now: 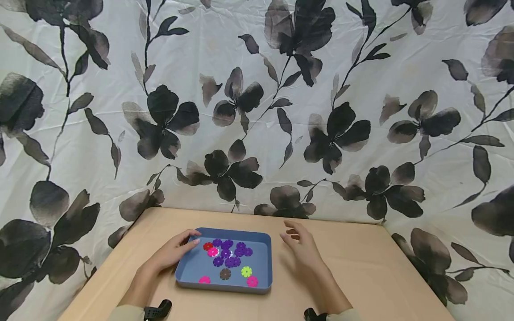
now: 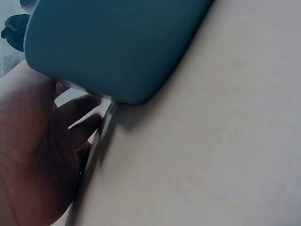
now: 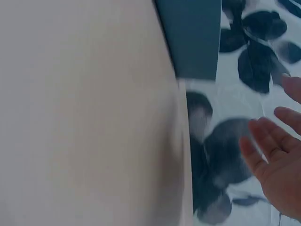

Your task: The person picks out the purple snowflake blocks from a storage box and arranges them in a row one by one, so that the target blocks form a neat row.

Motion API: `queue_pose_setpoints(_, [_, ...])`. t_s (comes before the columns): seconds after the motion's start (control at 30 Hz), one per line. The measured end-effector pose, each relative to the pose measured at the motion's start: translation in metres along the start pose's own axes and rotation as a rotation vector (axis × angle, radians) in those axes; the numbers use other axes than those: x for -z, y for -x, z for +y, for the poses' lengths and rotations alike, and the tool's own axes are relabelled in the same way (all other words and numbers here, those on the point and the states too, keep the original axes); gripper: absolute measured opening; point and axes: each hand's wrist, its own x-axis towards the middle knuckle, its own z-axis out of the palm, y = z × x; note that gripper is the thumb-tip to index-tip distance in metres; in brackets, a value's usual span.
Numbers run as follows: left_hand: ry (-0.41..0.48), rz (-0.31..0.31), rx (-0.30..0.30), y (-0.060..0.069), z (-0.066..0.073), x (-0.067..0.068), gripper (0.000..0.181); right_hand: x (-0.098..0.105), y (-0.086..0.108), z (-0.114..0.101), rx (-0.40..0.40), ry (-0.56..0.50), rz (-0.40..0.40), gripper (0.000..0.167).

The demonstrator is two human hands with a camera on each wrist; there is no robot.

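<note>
A blue-grey tray (image 1: 263, 249) lies on the table, holding purple flower-shaped pieces (image 1: 226, 253), pink ones (image 1: 252, 281), a red one (image 1: 207, 246), a yellow-green one (image 1: 246, 271) and a brown one (image 1: 225, 273). The left hand (image 1: 173, 252) grips the tray's left edge, its thumb over the rim; in the left wrist view that hand (image 2: 35, 150) is beside the tray's outer wall (image 2: 108, 52). To the right of the tray, touching nothing, the right hand (image 1: 303, 245) has loosely bent fingers. The right wrist view shows this hand (image 3: 282, 165) with spread fingers, apart from the tray (image 3: 193, 37).
The light wooden table (image 1: 361, 267) extends on both sides of the tray. Behind it hangs a white cloth (image 1: 281, 178) with dark flowers. Dark bands (image 1: 158, 310) are on both wrists.
</note>
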Motion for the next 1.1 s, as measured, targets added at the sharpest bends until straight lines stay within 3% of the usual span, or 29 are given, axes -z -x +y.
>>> queue_pose_setpoints(0.1, [0.000,0.004,-0.007,0.000,-0.003,-0.001,0.042,-0.013,-0.003,-0.011,-0.010,-0.125,-0.016,0.036])
queue_pose_setpoints(0.23, [0.006,0.004,-0.001,0.001,-0.004,0.000,0.041,-0.037,-0.005,-0.025,-0.001,-0.166,-0.112,0.033])
queue_pose_setpoints(0.53, [0.004,0.006,0.010,0.000,-0.004,0.000,0.040,-0.084,-0.011,-0.043,0.140,-0.012,-0.457,0.027])
queue_pose_setpoints(0.67, [0.002,0.008,0.006,0.001,-0.002,0.000,0.038,-0.097,-0.014,-0.047,0.156,0.075,-0.567,0.026])
queue_pose_setpoints(0.8, [0.017,0.012,-0.010,0.003,0.000,-0.001,0.037,-0.107,-0.015,-0.049,0.156,0.127,-0.622,0.025])
queue_pose_setpoints(1.1, [0.015,0.020,-0.010,0.004,0.001,0.000,0.040,-0.118,-0.015,-0.051,0.181,0.182,-0.642,0.020])
